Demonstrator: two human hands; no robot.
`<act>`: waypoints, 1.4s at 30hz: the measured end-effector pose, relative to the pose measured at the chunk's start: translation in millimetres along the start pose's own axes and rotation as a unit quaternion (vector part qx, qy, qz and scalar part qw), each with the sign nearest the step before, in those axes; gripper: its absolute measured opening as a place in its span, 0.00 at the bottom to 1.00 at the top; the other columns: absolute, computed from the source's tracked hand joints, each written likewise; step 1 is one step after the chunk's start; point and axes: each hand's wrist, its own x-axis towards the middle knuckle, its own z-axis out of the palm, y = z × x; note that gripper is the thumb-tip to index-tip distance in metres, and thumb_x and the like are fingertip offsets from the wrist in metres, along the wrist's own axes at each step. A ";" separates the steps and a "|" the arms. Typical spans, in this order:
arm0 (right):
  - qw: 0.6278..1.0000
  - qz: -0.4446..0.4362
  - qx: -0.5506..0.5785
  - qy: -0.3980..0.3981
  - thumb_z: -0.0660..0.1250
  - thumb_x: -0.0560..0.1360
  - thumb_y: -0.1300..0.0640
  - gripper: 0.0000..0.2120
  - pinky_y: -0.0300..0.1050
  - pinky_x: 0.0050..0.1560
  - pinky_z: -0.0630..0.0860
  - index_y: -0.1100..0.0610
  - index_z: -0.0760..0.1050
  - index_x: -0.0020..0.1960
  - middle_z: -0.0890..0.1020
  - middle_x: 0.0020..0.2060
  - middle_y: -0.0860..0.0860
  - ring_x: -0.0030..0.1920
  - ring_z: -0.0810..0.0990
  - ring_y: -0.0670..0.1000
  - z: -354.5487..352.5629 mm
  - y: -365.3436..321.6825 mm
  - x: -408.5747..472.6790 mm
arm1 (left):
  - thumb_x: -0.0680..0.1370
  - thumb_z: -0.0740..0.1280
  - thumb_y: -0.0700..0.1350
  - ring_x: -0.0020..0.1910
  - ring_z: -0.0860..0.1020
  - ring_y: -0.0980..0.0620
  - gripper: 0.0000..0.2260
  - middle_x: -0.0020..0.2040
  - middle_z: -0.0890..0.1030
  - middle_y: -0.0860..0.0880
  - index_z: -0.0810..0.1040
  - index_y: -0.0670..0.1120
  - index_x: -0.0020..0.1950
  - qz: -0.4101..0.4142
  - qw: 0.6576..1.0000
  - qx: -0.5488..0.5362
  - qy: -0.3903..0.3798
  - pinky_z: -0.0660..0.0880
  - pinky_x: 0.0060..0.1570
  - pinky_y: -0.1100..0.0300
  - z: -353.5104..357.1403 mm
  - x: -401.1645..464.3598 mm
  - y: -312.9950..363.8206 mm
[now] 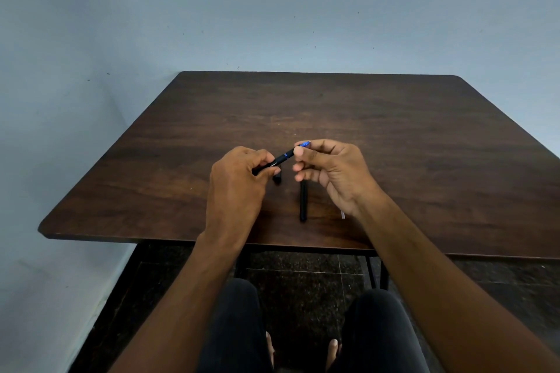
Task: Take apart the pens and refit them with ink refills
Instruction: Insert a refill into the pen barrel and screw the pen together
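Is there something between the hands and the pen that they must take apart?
No. The left hand already grips the pen at its barrel, and the right hand pinches its blue tip end.

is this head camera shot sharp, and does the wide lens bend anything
Head view: the held pen and both hands, left hand and right hand, look fairly sharp; the table edges bow from wide-angle distortion; lighting is dim and soft, with faint shadows and no glare.

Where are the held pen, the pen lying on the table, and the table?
held pen [280, 158], head view, middle of barrel
lying pen [302, 203], head view, mid-barrel
table [424, 136], head view, bare top
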 end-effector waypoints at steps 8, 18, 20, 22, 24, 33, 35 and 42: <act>0.999 -0.004 0.026 0.025 0.76 0.72 0.64 0.13 0.48 0.37 0.83 0.67 0.79 0.54 0.83 0.37 0.56 0.35 0.83 0.55 8.5 0.1 -2.7 | 0.70 0.79 0.42 0.42 0.80 0.58 0.09 0.45 0.83 0.52 0.85 0.47 0.49 -0.002 1.000 0.001 0.001 0.73 0.45 0.71 -1.9 -1.4 3.2; 0.998 -0.009 0.001 0.066 0.77 0.72 0.62 0.09 0.46 0.33 0.81 0.65 0.79 0.41 0.82 0.31 0.55 0.32 0.82 0.54 12.8 1.6 -2.3 | 0.70 0.79 0.42 0.41 0.79 0.59 0.09 0.43 0.83 0.52 0.85 0.47 0.48 -0.006 1.000 0.002 0.004 0.72 0.44 0.72 -0.1 -2.5 3.5; 0.998 -0.010 0.009 0.065 0.78 0.71 0.61 0.09 0.47 0.34 0.82 0.65 0.79 0.42 0.82 0.32 0.55 0.32 0.83 0.53 13.5 2.5 -2.5 | 0.69 0.79 0.42 0.40 0.79 0.58 0.09 0.43 0.83 0.52 0.85 0.47 0.48 -0.005 1.000 0.004 0.004 0.73 0.43 0.72 0.3 -2.5 3.1; 0.998 -0.003 0.033 0.049 0.77 0.72 0.63 0.09 0.47 0.37 0.83 0.67 0.81 0.49 0.84 0.35 0.56 0.35 0.83 0.54 13.0 2.4 -3.8 | 0.69 0.79 0.42 0.40 0.79 0.58 0.09 0.43 0.83 0.52 0.85 0.47 0.48 -0.006 1.000 0.004 0.008 0.73 0.43 0.71 -0.2 -2.0 2.3; 0.998 0.004 0.056 0.032 0.73 0.74 0.68 0.11 0.47 0.40 0.84 0.69 0.81 0.55 0.84 0.38 0.58 0.37 0.84 0.54 11.9 2.2 -4.9 | 0.69 0.79 0.41 0.41 0.79 0.58 0.10 0.43 0.83 0.51 0.85 0.46 0.49 -0.004 1.000 0.008 0.010 0.72 0.44 0.72 -0.8 -1.3 1.5; 0.999 0.000 0.019 0.045 0.77 0.71 0.65 0.11 0.45 0.36 0.82 0.71 0.81 0.49 0.84 0.36 0.59 0.35 0.84 0.54 12.0 1.4 -4.3 | 0.69 0.79 0.41 0.40 0.79 0.57 0.09 0.42 0.82 0.52 0.85 0.47 0.48 0.000 1.000 -0.002 0.008 0.75 0.42 0.67 -1.3 -1.8 1.7; 0.999 0.002 0.009 0.051 0.77 0.71 0.63 0.13 0.45 0.35 0.81 0.72 0.81 0.49 0.84 0.35 0.58 0.35 0.83 0.54 12.7 1.5 -4.7 | 0.69 0.79 0.41 0.39 0.79 0.57 0.09 0.42 0.82 0.52 0.85 0.47 0.48 0.000 1.000 -0.007 0.008 0.76 0.42 0.65 -1.3 -2.0 1.7; 0.998 -0.013 0.046 0.036 0.71 0.75 0.71 0.08 0.45 0.42 0.83 0.69 0.82 0.54 0.84 0.38 0.59 0.38 0.83 0.53 11.5 0.7 -6.5 | 0.69 0.80 0.41 0.39 0.79 0.57 0.09 0.41 0.81 0.54 0.85 0.48 0.46 -0.016 0.999 -0.023 0.014 0.77 0.42 0.64 -1.5 -1.7 2.3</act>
